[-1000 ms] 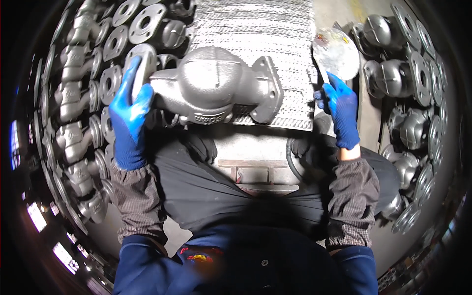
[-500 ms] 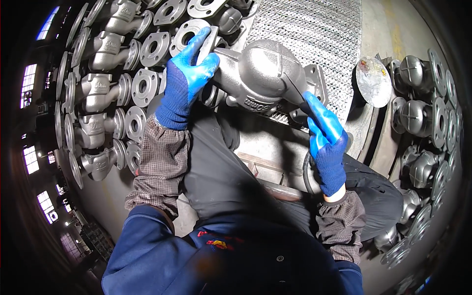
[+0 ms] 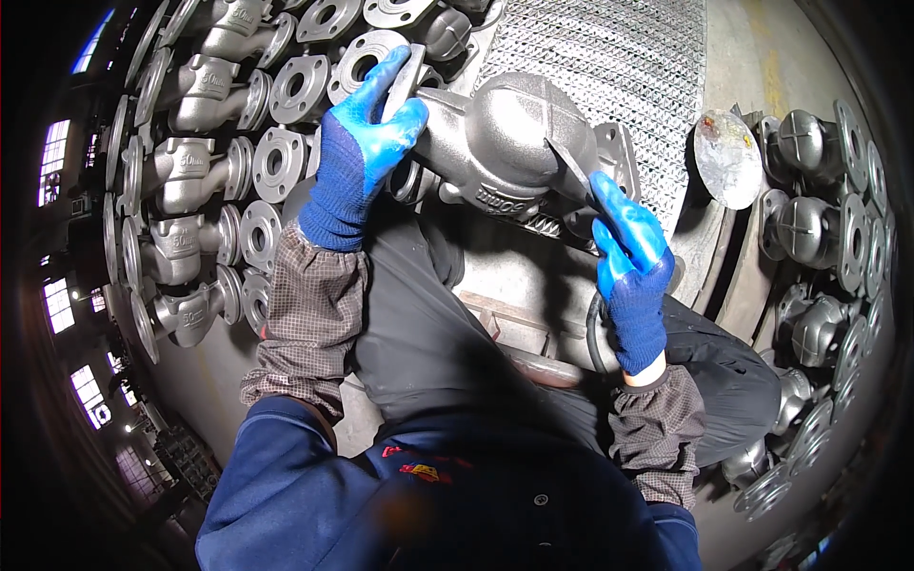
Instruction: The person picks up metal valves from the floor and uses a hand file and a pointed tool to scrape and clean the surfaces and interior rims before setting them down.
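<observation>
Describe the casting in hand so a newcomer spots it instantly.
Start at the silvery ridged panel at top centre. Overlapping its lower left is a flanged grey valve casting, the left hand gripping its left-end flange. Unlike the castings ranked to either side, this one has a thin blade, held in the right hand, at its domed bulge.

Left gloved hand [image 3: 367, 133] gripping end flange [image 3: 407, 80] of grey valve-body casting [image 3: 519, 128] | right gloved hand [image 3: 630, 233] holding thin blade [image 3: 570, 171], tip at casting's bulge | textured metal worktop [image 3: 609, 57] behind | smeared round plate [image 3: 726, 160] rightward | left-side flanged castings [image 3: 193, 176] in rows
</observation>
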Demonstrator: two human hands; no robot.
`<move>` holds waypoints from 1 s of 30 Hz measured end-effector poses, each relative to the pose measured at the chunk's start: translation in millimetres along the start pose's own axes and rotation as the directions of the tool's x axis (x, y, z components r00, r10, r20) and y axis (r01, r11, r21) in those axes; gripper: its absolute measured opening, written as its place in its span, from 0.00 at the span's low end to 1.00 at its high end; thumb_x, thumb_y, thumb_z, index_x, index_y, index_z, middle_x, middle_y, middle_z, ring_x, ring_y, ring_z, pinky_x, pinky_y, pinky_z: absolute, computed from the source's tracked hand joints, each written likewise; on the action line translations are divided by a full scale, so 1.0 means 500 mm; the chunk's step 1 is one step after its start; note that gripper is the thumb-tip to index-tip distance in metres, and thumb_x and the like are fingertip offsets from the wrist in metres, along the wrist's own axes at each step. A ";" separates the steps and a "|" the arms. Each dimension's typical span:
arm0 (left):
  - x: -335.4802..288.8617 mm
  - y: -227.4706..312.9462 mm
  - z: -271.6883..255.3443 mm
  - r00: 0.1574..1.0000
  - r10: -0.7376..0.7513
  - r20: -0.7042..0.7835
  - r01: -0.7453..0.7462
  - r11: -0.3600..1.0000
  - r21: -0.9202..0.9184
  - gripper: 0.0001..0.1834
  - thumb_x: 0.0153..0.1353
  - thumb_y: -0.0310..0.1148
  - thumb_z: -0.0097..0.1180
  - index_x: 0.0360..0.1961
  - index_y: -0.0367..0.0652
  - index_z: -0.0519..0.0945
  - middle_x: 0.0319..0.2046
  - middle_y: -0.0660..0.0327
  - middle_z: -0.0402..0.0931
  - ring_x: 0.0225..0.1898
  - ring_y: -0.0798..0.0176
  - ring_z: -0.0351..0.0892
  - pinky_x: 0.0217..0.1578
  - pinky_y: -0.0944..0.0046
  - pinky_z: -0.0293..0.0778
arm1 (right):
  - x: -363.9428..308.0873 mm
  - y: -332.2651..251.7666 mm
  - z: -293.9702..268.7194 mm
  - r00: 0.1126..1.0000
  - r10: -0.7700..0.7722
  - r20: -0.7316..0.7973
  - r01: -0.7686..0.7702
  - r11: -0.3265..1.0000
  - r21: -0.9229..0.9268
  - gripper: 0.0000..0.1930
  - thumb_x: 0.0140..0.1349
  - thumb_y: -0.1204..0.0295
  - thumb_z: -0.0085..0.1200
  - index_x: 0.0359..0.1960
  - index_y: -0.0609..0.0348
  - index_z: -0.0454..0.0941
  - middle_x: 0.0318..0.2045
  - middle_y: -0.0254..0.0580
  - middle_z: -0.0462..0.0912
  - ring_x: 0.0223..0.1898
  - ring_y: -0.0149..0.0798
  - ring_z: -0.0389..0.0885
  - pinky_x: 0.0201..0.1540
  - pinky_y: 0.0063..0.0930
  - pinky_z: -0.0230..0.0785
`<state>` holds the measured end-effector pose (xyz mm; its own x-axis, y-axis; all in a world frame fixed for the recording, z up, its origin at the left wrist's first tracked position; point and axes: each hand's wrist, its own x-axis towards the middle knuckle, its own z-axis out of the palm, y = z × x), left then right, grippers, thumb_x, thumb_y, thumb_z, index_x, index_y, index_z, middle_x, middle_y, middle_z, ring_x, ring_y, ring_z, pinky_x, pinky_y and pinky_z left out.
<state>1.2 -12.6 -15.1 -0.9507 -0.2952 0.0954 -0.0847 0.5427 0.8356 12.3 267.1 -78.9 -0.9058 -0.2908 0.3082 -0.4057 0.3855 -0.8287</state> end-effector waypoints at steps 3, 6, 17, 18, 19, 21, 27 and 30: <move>-0.001 0.002 -0.001 1.000 0.006 -0.007 -0.006 1.000 -0.007 0.28 0.55 0.32 0.58 0.59 0.41 0.72 0.43 0.55 0.80 0.39 0.70 0.76 0.44 0.70 0.73 | 0.003 0.003 0.009 0.998 0.027 -0.061 -0.021 0.996 0.088 0.19 0.52 0.84 0.56 0.48 0.61 0.80 0.40 0.43 0.83 0.43 0.42 0.80 0.49 0.30 0.69; 0.000 0.007 0.002 1.000 -0.017 0.001 0.017 1.000 -0.022 0.28 0.55 0.32 0.58 0.60 0.41 0.72 0.43 0.55 0.80 0.39 0.71 0.76 0.44 0.70 0.73 | -0.006 0.019 0.013 0.997 0.045 -0.061 -0.039 0.995 0.091 0.19 0.53 0.83 0.56 0.48 0.59 0.80 0.40 0.41 0.84 0.41 0.40 0.79 0.48 0.29 0.69; -0.003 0.009 -0.002 1.000 -0.018 0.019 0.020 0.998 -0.064 0.27 0.56 0.30 0.57 0.60 0.42 0.72 0.46 0.55 0.78 0.42 0.69 0.77 0.46 0.69 0.73 | -0.015 -0.007 0.007 0.950 0.307 -0.057 -0.270 0.898 0.347 0.18 0.58 0.85 0.52 0.51 0.60 0.79 0.39 0.39 0.82 0.34 0.28 0.75 0.36 0.20 0.68; -0.002 0.011 0.000 0.999 -0.028 0.028 0.030 0.996 -0.088 0.27 0.56 0.29 0.57 0.60 0.42 0.72 0.48 0.54 0.77 0.44 0.68 0.76 0.48 0.69 0.73 | -0.013 -0.015 0.003 0.950 0.311 -0.035 -0.276 0.885 0.376 0.19 0.58 0.85 0.52 0.51 0.60 0.79 0.40 0.38 0.81 0.33 0.25 0.74 0.34 0.18 0.67; -0.002 0.012 0.001 0.999 -0.037 0.037 0.041 0.993 -0.113 0.27 0.56 0.28 0.57 0.60 0.42 0.72 0.50 0.53 0.76 0.46 0.67 0.76 0.49 0.68 0.72 | -0.014 -0.010 0.005 0.950 0.310 -0.035 -0.276 0.886 0.373 0.19 0.58 0.85 0.52 0.51 0.60 0.79 0.40 0.38 0.81 0.33 0.25 0.74 0.34 0.18 0.67; -0.001 0.007 0.001 0.999 -0.035 0.036 0.039 0.993 -0.111 0.27 0.56 0.28 0.57 0.60 0.41 0.72 0.51 0.52 0.76 0.48 0.66 0.76 0.51 0.68 0.72 | -0.015 0.002 0.014 0.972 0.221 -0.075 -0.180 0.915 0.360 0.19 0.58 0.85 0.53 0.51 0.60 0.79 0.41 0.39 0.81 0.33 0.25 0.74 0.35 0.18 0.67; -0.003 0.003 -0.002 0.999 -0.037 0.034 0.040 0.994 -0.098 0.28 0.56 0.27 0.57 0.60 0.41 0.71 0.54 0.51 0.74 0.52 0.64 0.75 0.54 0.66 0.70 | -0.012 -0.008 0.017 0.963 0.265 -0.052 -0.232 0.909 0.348 0.18 0.58 0.84 0.54 0.51 0.60 0.79 0.44 0.40 0.82 0.39 0.30 0.77 0.41 0.21 0.69; -0.003 0.002 -0.002 0.999 -0.035 0.033 0.038 0.994 -0.099 0.28 0.56 0.28 0.57 0.60 0.40 0.71 0.54 0.50 0.74 0.52 0.63 0.75 0.54 0.66 0.70 | -0.015 -0.007 0.018 0.965 0.258 -0.045 -0.235 0.928 0.289 0.18 0.58 0.84 0.55 0.51 0.60 0.79 0.45 0.41 0.82 0.43 0.33 0.78 0.46 0.24 0.70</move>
<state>3.0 -12.2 -14.0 -0.9565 -0.2876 0.0481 -0.0907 0.4503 0.8883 21.5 259.9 -82.5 -0.9844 -0.1413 0.1047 -0.1287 0.1732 -0.9764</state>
